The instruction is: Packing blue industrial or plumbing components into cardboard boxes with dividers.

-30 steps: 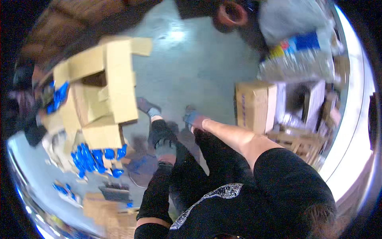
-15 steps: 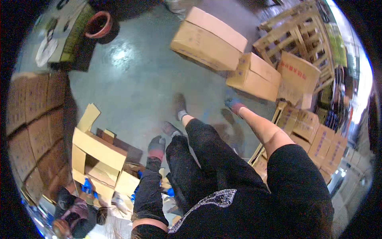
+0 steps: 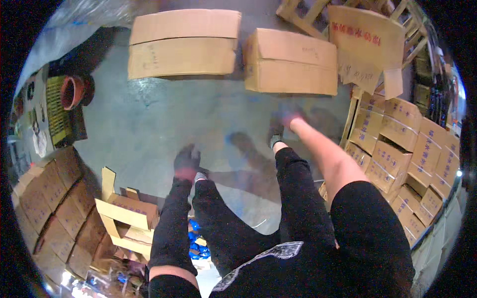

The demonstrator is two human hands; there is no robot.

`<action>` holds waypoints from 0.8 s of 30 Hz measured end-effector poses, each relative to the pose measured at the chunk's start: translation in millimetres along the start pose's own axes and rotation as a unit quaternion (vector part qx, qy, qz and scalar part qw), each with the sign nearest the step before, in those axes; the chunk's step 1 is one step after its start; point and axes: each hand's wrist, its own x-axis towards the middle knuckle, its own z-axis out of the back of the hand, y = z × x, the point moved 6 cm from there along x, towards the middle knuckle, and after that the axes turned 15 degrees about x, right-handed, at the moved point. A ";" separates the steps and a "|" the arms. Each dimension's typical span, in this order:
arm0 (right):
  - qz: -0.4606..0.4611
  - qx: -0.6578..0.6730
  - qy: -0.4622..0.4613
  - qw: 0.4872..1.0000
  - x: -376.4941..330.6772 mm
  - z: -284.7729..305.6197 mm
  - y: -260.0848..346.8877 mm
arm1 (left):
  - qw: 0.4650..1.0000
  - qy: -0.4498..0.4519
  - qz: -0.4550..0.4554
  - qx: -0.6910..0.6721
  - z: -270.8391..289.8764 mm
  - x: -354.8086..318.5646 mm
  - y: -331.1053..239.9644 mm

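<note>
My left hand (image 3: 187, 163), in a dark grey glove with a red cuff, hangs over the floor in front of my left leg. Its fingers point forward, loosely spread and somewhat blurred, with nothing held. Motion smears my right hand (image 3: 291, 116), also gloved with a reddish cuff, so its fingers do not show clearly. It reaches forward over the floor, short of a closed cardboard box (image 3: 293, 74). A second, wider cardboard box (image 3: 181, 54) lies to the left of that one. Neither hand visibly touches a box.
Stacked cartons (image 3: 59, 203) line the left side; more strapped cartons (image 3: 387, 144) stand at right. An open cardboard box (image 3: 126, 213) sits near my left arm. Wooden pallets (image 3: 303, 20) and an upright cardboard sheet (image 3: 365, 42) are far right. A red bucket (image 3: 72, 93) stands far left.
My view has turned rightward, and the two far boxes now lie more squarely ahead and nearer. My legs have stepped wider apart. Both hands still appear without a load.
</note>
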 end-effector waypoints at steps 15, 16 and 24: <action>0.161 -0.020 -0.080 0.983 116.9 144.4 76.4 | 0.909 0.045 0.120 -0.397 -31.1 344.9 -231.4; 0.161 -0.017 -0.079 0.984 118.2 147.4 73.0 | 0.888 0.066 0.154 -0.428 -35.6 343.7 -234.9; 0.176 0.024 -0.018 0.984 81.1 170.0 99.9 | 0.846 0.126 0.148 -0.497 -19.7 344.9 -231.4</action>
